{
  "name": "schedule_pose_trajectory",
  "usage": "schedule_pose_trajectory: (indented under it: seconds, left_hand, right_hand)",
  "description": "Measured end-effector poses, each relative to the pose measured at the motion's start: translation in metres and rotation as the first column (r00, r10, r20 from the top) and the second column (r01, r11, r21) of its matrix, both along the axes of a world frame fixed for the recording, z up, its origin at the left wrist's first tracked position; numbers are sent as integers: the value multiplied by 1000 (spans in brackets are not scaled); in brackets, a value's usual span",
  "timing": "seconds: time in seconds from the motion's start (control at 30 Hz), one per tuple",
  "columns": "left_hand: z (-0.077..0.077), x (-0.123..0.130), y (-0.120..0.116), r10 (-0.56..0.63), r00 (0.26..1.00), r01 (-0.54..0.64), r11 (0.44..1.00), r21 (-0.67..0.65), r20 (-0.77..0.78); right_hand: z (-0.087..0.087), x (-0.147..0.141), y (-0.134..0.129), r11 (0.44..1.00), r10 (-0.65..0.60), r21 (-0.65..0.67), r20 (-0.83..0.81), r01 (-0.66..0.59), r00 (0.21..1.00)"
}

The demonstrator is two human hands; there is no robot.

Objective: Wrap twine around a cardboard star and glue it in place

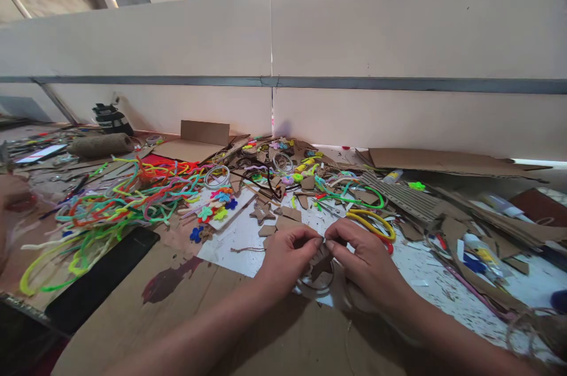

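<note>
My left hand [293,252] and my right hand [361,252] meet near the middle of the view, thumbs and forefingers pinched close together. What sits between the fingertips is too small to make out. Just below them is a ring [316,292] with a brown star shape [322,267] inside it, partly covered by my fingers. A thin string [349,334] trails down below my right hand. Beyond my left hand lies another cardboard star [262,211], among small cardboard pieces [290,213].
Tangled coloured pipe cleaners [146,193], felt flowers [219,205] and a black phone-like slab [104,278] lie left. Yellow rings [372,224], glue bottles [485,255] and cardboard strips [407,196] lie right. Behind are a twine roll [101,144] and a white partition [398,28]. Another person's hand [15,190] shows far left.
</note>
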State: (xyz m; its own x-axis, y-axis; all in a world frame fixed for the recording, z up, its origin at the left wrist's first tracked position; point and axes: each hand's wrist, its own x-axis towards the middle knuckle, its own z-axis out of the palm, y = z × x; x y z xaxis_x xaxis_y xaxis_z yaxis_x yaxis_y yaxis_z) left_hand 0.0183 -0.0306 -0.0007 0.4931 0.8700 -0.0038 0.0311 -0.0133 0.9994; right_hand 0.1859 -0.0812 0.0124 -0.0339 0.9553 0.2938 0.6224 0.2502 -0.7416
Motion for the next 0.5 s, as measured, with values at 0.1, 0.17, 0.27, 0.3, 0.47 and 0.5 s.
schedule_pose_trajectory:
  seconds: [0.1,0.17,0.27,0.3,0.47,0.5]
  left_hand:
    - [0,-1,1,-17,1000,17,999,-38,18]
    - [1,-1,1,-27,999,28,999,-41,18]
    - [1,-1,2,-20,1000,20,1000,-17,-3]
    - [2,0,2,-14,1000,14,1000,-13,-10]
    - [1,0,3,24,1000,-25,999,-29,-11]
    - [1,0,4,37,999,-37,999,-34,-5]
  right_hand:
    - [0,0,0,1000,-7,4,9,7,1000]
    - [0,0,0,1000,-4,2,17,4,1000]
    - [0,-1,-1,1000,7,-10,23,-7,1000]
    - [0,-2,-1,1000,10,-13,23,-10,1000]
    - [0,-1,-1,999,1,41,42,-3,999]
    - [1,0,-1,998,-6,63,52,3,999]
